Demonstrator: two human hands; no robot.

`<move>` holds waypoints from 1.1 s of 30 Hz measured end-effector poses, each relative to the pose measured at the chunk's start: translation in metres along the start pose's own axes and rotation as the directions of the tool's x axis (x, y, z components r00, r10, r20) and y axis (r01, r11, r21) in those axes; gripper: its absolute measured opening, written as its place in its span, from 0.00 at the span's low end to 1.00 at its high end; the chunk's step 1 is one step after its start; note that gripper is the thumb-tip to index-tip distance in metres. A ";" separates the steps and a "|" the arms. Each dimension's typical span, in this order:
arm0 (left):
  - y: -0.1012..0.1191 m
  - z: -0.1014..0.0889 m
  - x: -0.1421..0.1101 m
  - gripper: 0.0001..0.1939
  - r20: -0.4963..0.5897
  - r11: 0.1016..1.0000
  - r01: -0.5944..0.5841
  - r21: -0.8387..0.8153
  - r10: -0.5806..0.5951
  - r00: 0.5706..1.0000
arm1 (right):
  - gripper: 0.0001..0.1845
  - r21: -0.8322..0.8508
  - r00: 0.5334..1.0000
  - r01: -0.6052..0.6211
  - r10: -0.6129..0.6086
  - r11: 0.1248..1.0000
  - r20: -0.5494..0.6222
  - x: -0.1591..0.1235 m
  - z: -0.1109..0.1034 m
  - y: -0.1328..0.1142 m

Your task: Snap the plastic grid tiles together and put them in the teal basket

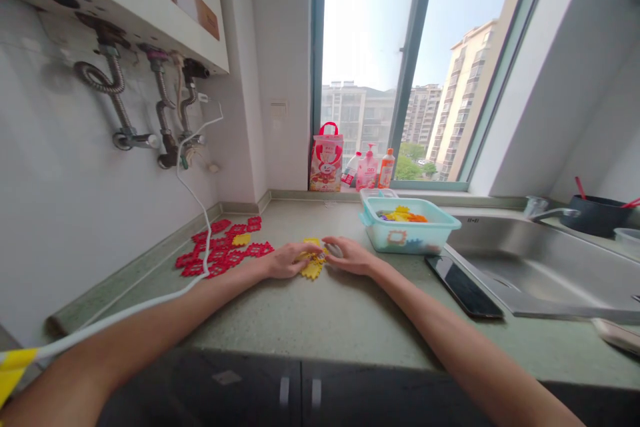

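Several yellow interlocking toy pieces (pixel 312 271) with notched edges lie on the counter between my hands. My left hand (pixel 287 261) is on their left side, its fingers and thumb closed on a yellow piece. From the right, my right hand (pixel 353 256) curves in with fingertips and thumb at the yellow pieces' edge, and seems to grip one there. My fingers partly hide the pieces' middle. To the left of my left hand lies a spread of red interlocking pieces (pixel 217 252) with one yellow piece (pixel 241 239) among them.
A light-blue tub (pixel 411 240) of colourful pieces stands right of my hands, beside a black phone (pixel 463 285) and a steel sink (pixel 505 260). A white cable (pixel 204 227) crosses the red pieces and my left arm. Bottles (pixel 367 170) and a pink bag (pixel 327 163) stand by the window.
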State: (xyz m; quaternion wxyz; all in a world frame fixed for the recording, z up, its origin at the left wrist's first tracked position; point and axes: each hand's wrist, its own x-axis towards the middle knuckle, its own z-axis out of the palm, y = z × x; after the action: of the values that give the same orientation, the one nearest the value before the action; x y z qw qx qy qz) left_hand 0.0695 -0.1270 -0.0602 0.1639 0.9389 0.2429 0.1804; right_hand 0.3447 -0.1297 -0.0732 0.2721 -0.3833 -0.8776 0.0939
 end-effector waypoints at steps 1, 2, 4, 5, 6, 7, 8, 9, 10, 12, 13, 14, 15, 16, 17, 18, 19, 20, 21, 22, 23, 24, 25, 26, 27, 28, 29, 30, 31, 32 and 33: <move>0.000 0.001 0.000 0.26 -0.032 1.000 0.017 0.004 -0.017 0.999 | 0.24 0.004 1.000 0.012 -0.012 1.000 0.005 0.000 -0.001 -0.005; 0.001 0.001 0.000 0.25 -0.066 1.000 0.025 0.013 -0.024 0.997 | 0.22 0.007 1.000 0.022 -0.022 1.000 0.011 0.000 -0.002 -0.009; 0.002 0.002 0.002 0.24 -0.139 0.999 0.027 0.045 -0.020 0.990 | 0.16 0.013 0.999 0.038 -0.039 0.999 0.030 0.001 -0.004 -0.013; 0.002 0.001 0.004 0.24 -0.171 0.997 0.032 0.066 -0.020 0.985 | 0.13 0.012 0.999 0.039 -0.040 0.999 0.037 0.002 -0.005 -0.014; 0.003 0.001 0.005 0.24 -0.198 0.995 0.045 0.087 -0.027 0.980 | 0.10 0.006 0.998 0.036 -0.036 0.999 0.041 0.002 -0.006 -0.013; 0.004 0.000 0.006 0.25 -0.220 0.992 0.069 0.106 -0.044 0.974 | 0.09 -0.007 0.999 0.027 -0.026 1.000 0.043 0.003 -0.008 -0.012; 0.004 0.000 0.007 0.25 -0.233 0.988 0.099 0.122 -0.068 0.970 | 0.09 -0.028 0.999 0.011 -0.010 1.000 0.040 0.003 -0.009 -0.011; 0.005 -0.001 0.008 0.23 -0.234 0.982 0.128 0.135 -0.094 0.968 | 0.10 -0.055 0.999 -0.012 0.014 0.998 0.029 0.003 -0.011 -0.009; 0.005 -0.001 0.008 0.20 -0.227 0.977 0.151 0.150 -0.115 0.967 | 0.11 -0.082 0.999 -0.037 0.038 0.996 0.005 0.003 -0.013 -0.009; 0.005 0.000 0.009 0.12 -0.206 0.969 0.174 0.177 -0.136 0.969 | 0.12 -0.120 0.994 -0.072 0.062 0.990 -0.088 0.003 -0.018 -0.010; 0.004 0.000 0.009 0.11 -0.197 0.968 0.173 0.184 -0.137 0.971 | 0.13 -0.124 0.986 -0.078 0.058 0.989 -0.156 0.003 -0.020 -0.012; 0.004 0.000 0.009 0.13 -0.190 0.969 0.167 0.182 -0.132 0.973 | 0.13 -0.117 0.972 -0.073 0.045 0.990 -0.230 0.003 -0.022 -0.015; 0.004 0.001 0.008 0.15 -0.186 0.972 0.161 0.171 -0.128 0.974 | 0.14 -0.103 0.954 -0.059 0.026 0.993 -0.299 0.004 -0.023 -0.019; 0.004 0.001 0.008 0.17 -0.183 0.975 0.155 0.157 -0.125 0.975 | 0.14 -0.085 0.934 -0.039 0.006 0.996 -0.358 0.004 -0.024 -0.023; 0.004 0.000 0.007 0.19 -0.176 0.978 0.150 0.146 -0.124 0.977 | 0.15 -0.068 0.918 -0.018 -0.011 0.998 -0.397 0.004 -0.023 -0.029; 0.004 -0.001 0.006 0.19 -0.164 0.978 0.144 0.149 -0.119 0.979 | 0.16 -0.054 0.912 0.001 -0.023 0.999 -0.410 0.004 -0.022 -0.034; 0.004 -0.003 0.005 0.19 -0.152 0.976 0.135 0.170 -0.110 0.982 | 0.15 -0.047 0.920 0.016 -0.033 0.999 -0.391 0.004 -0.019 -0.039; 0.003 -0.007 0.003 0.19 -0.146 0.969 0.126 0.210 -0.096 0.985 | 0.14 -0.049 0.941 0.026 -0.041 0.998 -0.336 0.004 -0.016 -0.043; 0.002 -0.012 0.001 0.18 -0.147 0.956 0.123 0.265 -0.086 0.985 | 0.13 -0.059 0.966 0.033 -0.047 0.998 -0.253 0.003 -0.012 -0.047; -0.001 -0.019 -0.002 0.19 -0.156 0.935 0.133 0.330 -0.084 0.984 | 0.11 -0.076 0.986 0.036 -0.047 0.996 -0.158 0.003 -0.008 -0.051; -0.005 -0.028 -0.005 0.19 -0.176 0.904 0.162 0.396 -0.098 0.980 | 0.10 -0.094 0.997 0.035 -0.041 0.995 -0.070 0.002 -0.005 -0.053; -0.010 -0.038 -0.009 0.18 -0.199 0.864 0.212 0.457 -0.133 0.971 | 0.09 -0.110 1.000 0.030 -0.031 0.993 -0.001 0.001 -0.002 -0.055; -0.017 -0.050 -0.015 0.17 -0.219 0.814 0.275 0.511 -0.185 0.958 | 0.09 -0.121 0.999 0.024 -0.018 0.992 0.043 0.001 0.000 -0.056; -0.024 -0.061 -0.021 0.16 -0.232 0.760 0.343 0.553 -0.255 0.939 | 0.08 -0.126 0.998 0.016 -0.008 0.992 0.064 0.001 0.002 -0.057; -0.032 -0.073 -0.027 0.15 -0.231 0.711 0.399 0.578 -0.327 0.917 | 0.09 -0.126 0.997 0.008 0.001 0.992 0.072 0.001 0.002 -0.058; -0.039 -0.084 -0.034 0.15 -0.215 0.673 0.450 0.587 -0.406 0.888 | 0.09 -0.123 0.997 0.003 0.006 0.992 0.077 0.001 0.002 -0.058; -0.047 -0.093 -0.040 0.17 -0.194 0.643 0.504 0.577 -0.491 0.849 | 0.10 -0.121 0.997 0.002 0.008 0.993 0.081 0.001 0.002 -0.059; -0.054 -0.101 -0.046 0.18 -0.173 0.619 0.551 0.560 -0.563 0.808 | 0.12 -0.123 0.997 0.002 0.008 0.992 0.082 0.001 0.001 -0.059; -0.060 -0.108 -0.051 0.19 -0.159 0.600 0.582 0.549 -0.609 0.777 | 0.13 -0.127 0.997 0.002 0.008 0.992 0.082 0.001 0.001 -0.059; -0.065 -0.112 -0.055 0.18 -0.146 0.586 0.608 0.536 -0.645 0.750 | 0.15 -0.132 0.997 0.001 0.010 0.991 0.082 0.001 0.000 -0.059; -0.069 -0.116 -0.058 0.16 -0.137 0.577 0.625 0.527 -0.668 0.732 | 0.16 -0.138 0.997 -0.001 0.012 0.991 0.081 0.001 0.000 -0.059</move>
State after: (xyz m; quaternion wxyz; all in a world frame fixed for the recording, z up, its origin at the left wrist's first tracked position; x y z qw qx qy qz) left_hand -0.0539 -0.0738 -0.0005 -0.0436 0.7974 0.6018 -0.0039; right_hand 0.3074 -0.1701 -0.0507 0.2085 -0.3998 -0.8912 0.0498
